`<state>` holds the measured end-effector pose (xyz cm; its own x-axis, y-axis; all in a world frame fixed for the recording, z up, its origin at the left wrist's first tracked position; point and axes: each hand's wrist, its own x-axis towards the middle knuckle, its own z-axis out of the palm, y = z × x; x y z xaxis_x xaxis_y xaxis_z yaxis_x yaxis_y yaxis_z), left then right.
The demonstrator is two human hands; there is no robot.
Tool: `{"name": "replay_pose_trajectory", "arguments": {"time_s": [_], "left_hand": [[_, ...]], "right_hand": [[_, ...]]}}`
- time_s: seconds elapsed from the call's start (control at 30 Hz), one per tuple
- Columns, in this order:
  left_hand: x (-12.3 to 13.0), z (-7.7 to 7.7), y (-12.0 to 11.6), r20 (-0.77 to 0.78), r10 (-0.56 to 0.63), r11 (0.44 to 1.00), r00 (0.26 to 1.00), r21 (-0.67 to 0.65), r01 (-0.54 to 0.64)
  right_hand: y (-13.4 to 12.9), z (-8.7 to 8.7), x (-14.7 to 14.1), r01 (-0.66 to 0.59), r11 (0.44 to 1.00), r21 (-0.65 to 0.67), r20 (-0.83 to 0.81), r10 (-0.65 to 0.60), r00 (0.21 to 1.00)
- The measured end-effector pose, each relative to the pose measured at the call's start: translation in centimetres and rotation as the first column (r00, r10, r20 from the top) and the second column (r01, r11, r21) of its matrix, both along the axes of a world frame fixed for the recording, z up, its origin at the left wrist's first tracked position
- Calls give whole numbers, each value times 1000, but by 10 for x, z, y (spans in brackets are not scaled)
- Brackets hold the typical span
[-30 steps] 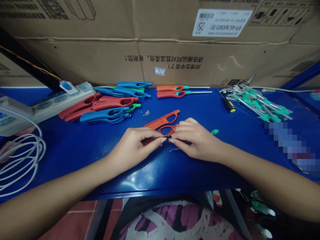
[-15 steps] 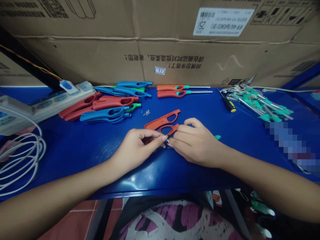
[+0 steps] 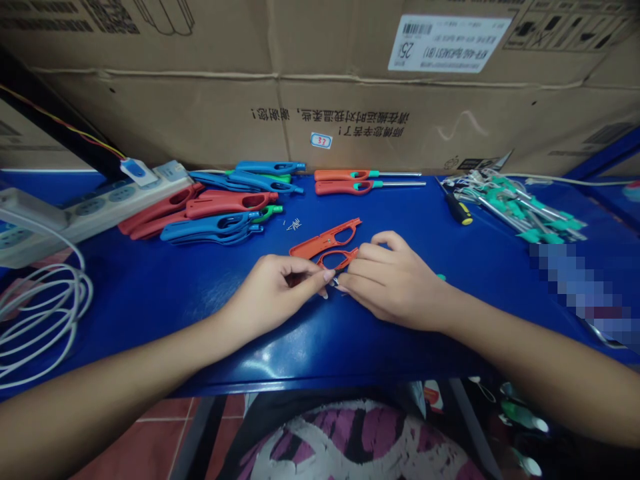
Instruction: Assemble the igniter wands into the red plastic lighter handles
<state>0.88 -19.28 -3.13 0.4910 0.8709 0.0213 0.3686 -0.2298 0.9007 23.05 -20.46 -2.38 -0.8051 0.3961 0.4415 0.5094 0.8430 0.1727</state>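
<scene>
Fingertips pinched, my left hand and my right hand nearly meet over the blue table. Between them is a small pale piece, too small to make out well. Just beyond the fingers lies an orange shell half with an oval opening. A second orange shell half lies closer, its lower part hidden by my left hand. A bit of green plastic shows behind my right wrist.
Red handles and blue handles are piled left, beside a power strip and coiled cable. Small screws, two orange lighters, a screwdriver and green-ended metal tubes lie farther back, before a cardboard box.
My right hand has shifted very slightly up, and its fingers have turned a little. The small pale piece remains between both hands' fingertips.
</scene>
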Motion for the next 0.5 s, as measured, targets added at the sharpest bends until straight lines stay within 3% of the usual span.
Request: {"name": "replay_pose_trajectory", "arguments": {"time_s": [0.13, 0.27, 0.5], "left_hand": [[-1, -4, -2, -39, -24, 999, 999, 25, 25], [-2, -5, -2, -43, -38, 999, 998, 22, 39], [-6, 3, 2, -75, 6, 999, 997, 37, -3]], "right_hand": [[-4, 0, -2, -47, 994, 101, 43, 43, 998], [-4, 0, -1, -55, 992, 113, 56, 49, 997], [4, 3, 9, 15, 988, -152, -68, -26, 997]]}}
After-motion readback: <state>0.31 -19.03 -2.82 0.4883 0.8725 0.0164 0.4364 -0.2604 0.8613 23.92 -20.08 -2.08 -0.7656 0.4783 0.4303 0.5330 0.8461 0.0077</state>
